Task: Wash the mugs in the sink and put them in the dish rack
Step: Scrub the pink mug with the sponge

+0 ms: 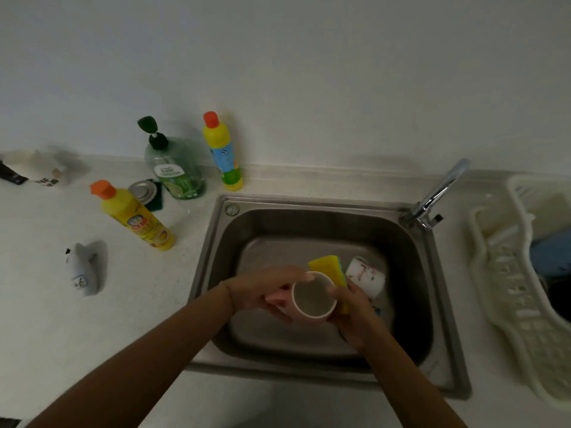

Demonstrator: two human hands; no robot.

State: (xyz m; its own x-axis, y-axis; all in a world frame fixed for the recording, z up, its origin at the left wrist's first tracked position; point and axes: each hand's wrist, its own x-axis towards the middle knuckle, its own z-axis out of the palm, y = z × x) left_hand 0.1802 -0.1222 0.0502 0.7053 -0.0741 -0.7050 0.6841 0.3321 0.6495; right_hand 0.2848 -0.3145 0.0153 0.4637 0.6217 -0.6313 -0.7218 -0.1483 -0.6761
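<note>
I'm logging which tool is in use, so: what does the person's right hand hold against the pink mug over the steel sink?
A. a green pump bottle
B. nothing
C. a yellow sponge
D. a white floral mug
C: the right hand grips a yellow sponge pressed against the pink mug, which the left hand holds.

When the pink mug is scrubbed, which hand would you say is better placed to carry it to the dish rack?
Left, probably: the left hand already grips the pink mug, while the right hand holds the sponge, though the dish rack is on the right.
</note>
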